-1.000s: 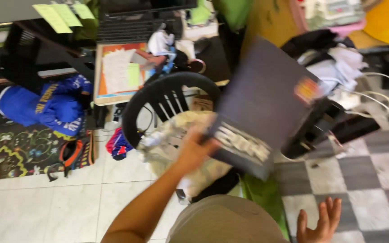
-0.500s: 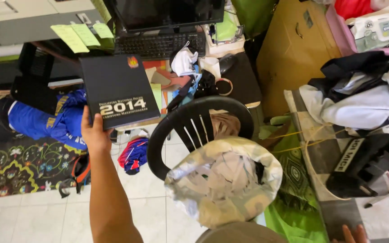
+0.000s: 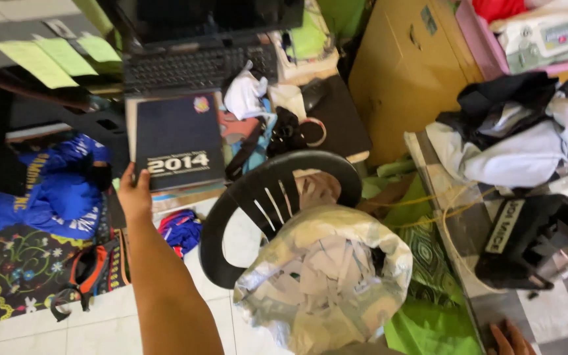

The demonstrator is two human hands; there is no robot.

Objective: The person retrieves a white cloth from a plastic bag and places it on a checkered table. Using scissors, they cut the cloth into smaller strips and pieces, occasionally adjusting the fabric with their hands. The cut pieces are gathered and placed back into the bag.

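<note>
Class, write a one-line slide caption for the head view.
Left hand holds a dark hardcover book on a cluttered desk beside a black plastic chair.

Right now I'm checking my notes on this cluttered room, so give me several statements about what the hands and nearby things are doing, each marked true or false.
1. The left hand grips the dark book at its lower corner. True.
2. The book lies on the black plastic chair. False: it is over the desk, below the keyboard.
3. A bag of crumpled paper sits on the chair. True.
4. The right hand holds the bag. False: it is low at the frame's edge, apart from it.
</note>
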